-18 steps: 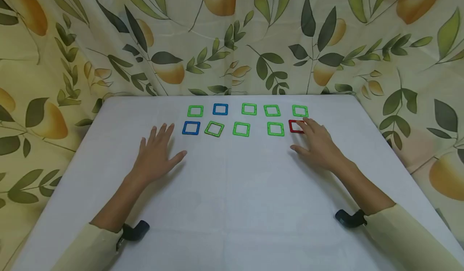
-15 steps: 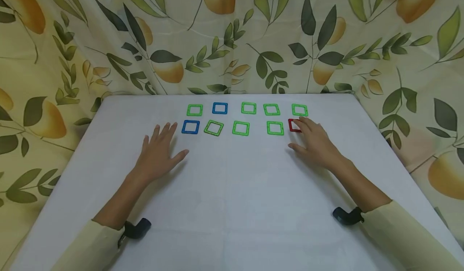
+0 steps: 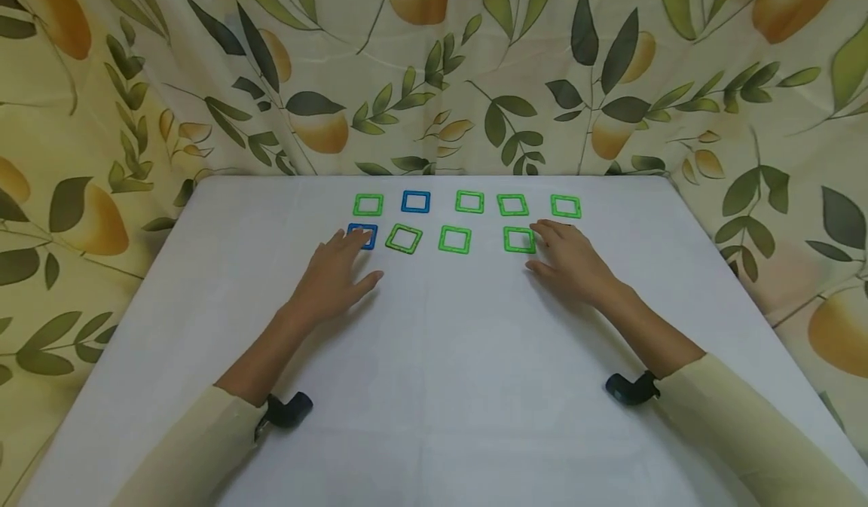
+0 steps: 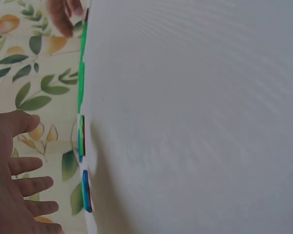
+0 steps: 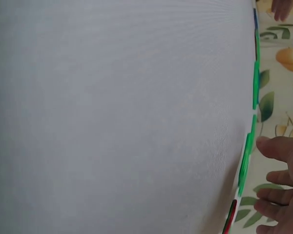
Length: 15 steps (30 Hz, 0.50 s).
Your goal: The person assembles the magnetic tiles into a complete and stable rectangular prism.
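My left hand point(image 3: 332, 277) hovers with fingers spread, its fingertips partly covering the front blue square frame tile point(image 3: 374, 239). In the left wrist view a gap shows between that hand point(image 4: 14, 175) and the table. My right hand point(image 3: 573, 261) has loosely extended fingers, close to the front green tile point(image 3: 519, 229) at the right. It hides the red tile in the head view, but the right wrist view shows this red tile point(image 5: 230, 217) below the hand point(image 5: 283, 190). Neither hand holds anything. An olive-green tile point(image 3: 404, 227) lies slanted beside the blue one.
Across the far end of the white table point(image 3: 420, 386) runs a back row of several green tiles and one blue tile point(image 3: 416, 193). Another green tile point(image 3: 454, 227) lies mid-front. A fruit-patterned curtain point(image 3: 434, 77) hangs behind the table. Dark cameras sit at both wrists.
Both hands have moved inward: the left to the right, now over the front blue tile, and the right to the left, now covering the red tile. The tiles stay put.
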Each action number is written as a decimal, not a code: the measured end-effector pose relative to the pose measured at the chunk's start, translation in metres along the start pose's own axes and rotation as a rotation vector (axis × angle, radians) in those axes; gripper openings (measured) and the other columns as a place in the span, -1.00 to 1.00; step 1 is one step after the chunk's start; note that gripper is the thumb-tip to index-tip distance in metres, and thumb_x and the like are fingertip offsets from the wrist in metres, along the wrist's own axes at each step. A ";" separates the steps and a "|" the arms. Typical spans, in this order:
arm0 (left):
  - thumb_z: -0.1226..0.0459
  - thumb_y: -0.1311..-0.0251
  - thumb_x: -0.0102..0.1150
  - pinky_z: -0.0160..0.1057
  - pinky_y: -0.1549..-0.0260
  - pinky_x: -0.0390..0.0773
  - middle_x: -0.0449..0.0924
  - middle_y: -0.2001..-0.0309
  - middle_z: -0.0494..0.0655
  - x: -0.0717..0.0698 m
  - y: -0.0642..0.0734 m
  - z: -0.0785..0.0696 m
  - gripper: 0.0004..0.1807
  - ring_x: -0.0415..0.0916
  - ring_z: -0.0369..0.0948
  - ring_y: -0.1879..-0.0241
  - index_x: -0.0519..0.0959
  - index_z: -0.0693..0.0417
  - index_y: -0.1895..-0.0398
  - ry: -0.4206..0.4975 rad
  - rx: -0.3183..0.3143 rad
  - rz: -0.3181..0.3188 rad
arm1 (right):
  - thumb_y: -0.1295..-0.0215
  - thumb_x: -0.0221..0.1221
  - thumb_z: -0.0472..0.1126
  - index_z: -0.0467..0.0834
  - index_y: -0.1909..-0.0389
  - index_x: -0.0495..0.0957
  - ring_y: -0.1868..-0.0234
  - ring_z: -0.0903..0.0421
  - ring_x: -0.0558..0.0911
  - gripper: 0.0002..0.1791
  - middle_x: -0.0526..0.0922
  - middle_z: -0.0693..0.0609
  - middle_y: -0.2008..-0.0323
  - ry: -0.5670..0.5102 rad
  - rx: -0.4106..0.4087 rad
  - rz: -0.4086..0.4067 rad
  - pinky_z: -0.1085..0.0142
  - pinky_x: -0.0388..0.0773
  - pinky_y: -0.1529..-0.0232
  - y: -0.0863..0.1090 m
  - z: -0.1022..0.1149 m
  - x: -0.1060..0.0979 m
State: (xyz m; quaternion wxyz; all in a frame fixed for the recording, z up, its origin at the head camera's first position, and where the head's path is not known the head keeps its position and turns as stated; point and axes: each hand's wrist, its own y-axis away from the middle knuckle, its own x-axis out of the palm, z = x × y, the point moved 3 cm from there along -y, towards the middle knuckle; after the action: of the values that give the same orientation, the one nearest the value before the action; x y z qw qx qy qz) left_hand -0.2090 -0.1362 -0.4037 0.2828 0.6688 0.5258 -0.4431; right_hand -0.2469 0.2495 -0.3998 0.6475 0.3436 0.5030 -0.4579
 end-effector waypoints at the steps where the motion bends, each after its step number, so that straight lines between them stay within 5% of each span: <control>1: 0.04 -0.40 0.31 0.36 -0.46 0.01 0.28 -0.55 0.18 0.001 -0.002 -0.003 -0.20 0.04 0.26 -0.57 0.31 0.19 -0.58 0.003 0.011 -0.009 | -0.43 0.36 -0.15 -0.38 -0.53 0.25 -0.54 -0.35 0.18 -0.20 0.25 -0.38 -0.51 -0.001 0.007 0.005 -0.19 0.05 -0.51 -0.001 0.001 0.000; 15: 0.11 -0.42 0.32 0.10 -0.50 0.12 0.37 -0.51 0.08 0.022 -0.027 -0.033 -0.31 0.16 0.15 -0.55 0.40 0.14 -0.53 0.085 0.061 -0.019 | -0.44 0.35 -0.17 -0.36 -0.55 0.23 -0.57 -0.32 0.15 -0.20 0.21 -0.35 -0.55 -0.043 0.058 0.055 -0.17 0.09 -0.51 -0.021 0.004 0.006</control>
State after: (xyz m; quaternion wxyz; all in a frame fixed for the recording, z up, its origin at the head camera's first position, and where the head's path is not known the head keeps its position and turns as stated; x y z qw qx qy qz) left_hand -0.2239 -0.0903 -0.4061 0.2355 0.6901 0.5299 -0.4329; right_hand -0.2647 0.2372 -0.4046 0.6602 0.3660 0.4659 -0.4616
